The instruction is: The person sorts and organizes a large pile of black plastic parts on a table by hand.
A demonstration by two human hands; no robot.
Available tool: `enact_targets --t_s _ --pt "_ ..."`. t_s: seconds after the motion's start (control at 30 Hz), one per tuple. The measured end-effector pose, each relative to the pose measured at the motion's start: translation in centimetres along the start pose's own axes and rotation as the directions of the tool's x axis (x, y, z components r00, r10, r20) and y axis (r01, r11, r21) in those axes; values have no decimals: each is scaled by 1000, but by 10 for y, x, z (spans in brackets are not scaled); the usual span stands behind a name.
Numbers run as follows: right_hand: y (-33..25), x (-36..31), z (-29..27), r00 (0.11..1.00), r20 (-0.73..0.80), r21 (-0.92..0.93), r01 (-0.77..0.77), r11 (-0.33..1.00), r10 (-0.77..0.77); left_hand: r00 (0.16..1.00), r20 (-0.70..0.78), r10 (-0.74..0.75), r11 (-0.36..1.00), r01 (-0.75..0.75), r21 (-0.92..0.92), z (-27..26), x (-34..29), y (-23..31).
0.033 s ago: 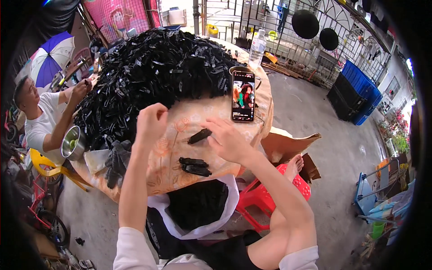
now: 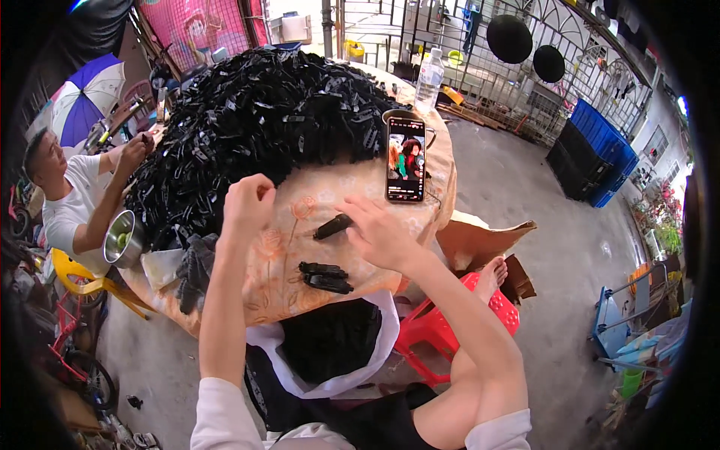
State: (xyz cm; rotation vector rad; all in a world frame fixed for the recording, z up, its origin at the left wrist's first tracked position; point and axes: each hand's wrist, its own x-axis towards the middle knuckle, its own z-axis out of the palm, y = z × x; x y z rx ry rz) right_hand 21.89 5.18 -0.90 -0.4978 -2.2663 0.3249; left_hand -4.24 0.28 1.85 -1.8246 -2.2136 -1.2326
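Note:
A large heap of small black plastic pieces (image 2: 262,105), looking like clips, covers the far part of a table with an orange flowered cloth (image 2: 259,281). Just in front of the heap, my left hand (image 2: 249,208) is raised with its fingers curled in; whatever they hold, if anything, is hidden. My right hand (image 2: 379,236) is open, palm down, its fingers stretched out beside a black piece (image 2: 332,226) on the cloth. Whether they touch it I cannot tell. Nearer me lies a small bunch of black pieces (image 2: 326,277). Below the table edge, a white bag (image 2: 388,322) holds more black pieces.
A phone (image 2: 406,161) leans on a metal cup, with a clear bottle (image 2: 429,81) behind. Grey cloth gloves (image 2: 196,274) lie at the left edge. Across on the left sits a person (image 2: 71,199) near a metal bowl (image 2: 124,238). A red stool (image 2: 427,334) stands at right.

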Motion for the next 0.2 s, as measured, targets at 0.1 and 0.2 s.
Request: enact_targets --t_s 0.1,0.2 --pt "4 0 9 996 70 -63 -53 997 57 992 120 -39 998 32 62 -15 -5 -11" --pt "4 5 7 946 313 109 -129 986 89 981 171 -94 988 71 138 -19 -3 -16"
